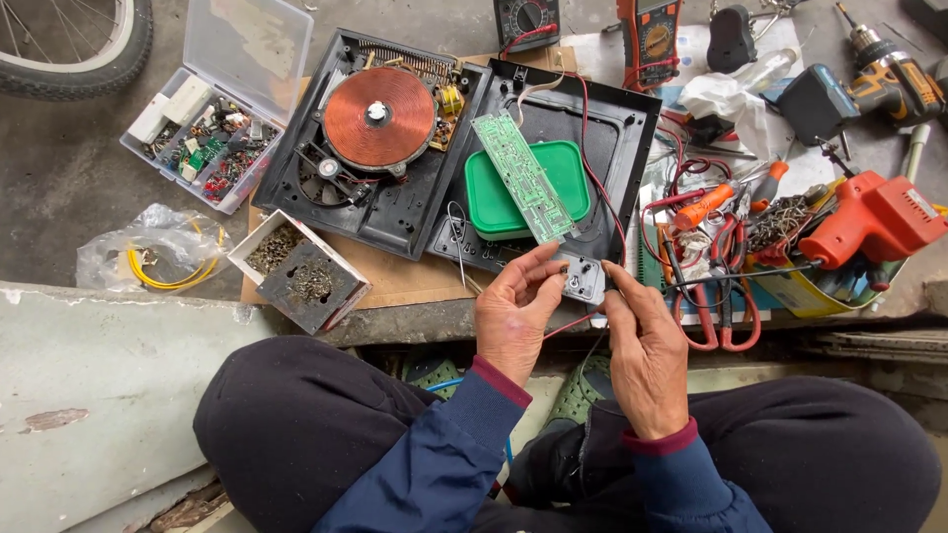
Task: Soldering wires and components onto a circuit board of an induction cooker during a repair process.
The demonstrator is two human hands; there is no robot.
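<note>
My left hand [513, 311] and my right hand [647, 350] together hold a small grey metal part [583, 278] in front of my knees, fingers pinching its edges. Red wires run from it toward the table. Just above it lies a long green circuit board [520, 176], resting across a green plastic lid [525, 192] inside the black bottom shell [612, 128] of an opened induction cooker. To the left sits the other cooker half with a round copper coil [379, 117].
A clear parts organiser [212, 138] stands at upper left, a box of screws [296, 268] beside it. Right of the cooker lie an orange soldering gun [869, 222], red-handled pliers [716, 296], screwdrivers, multimeters [649, 38] and a cordless drill [889, 79]. A tyre shows at top left.
</note>
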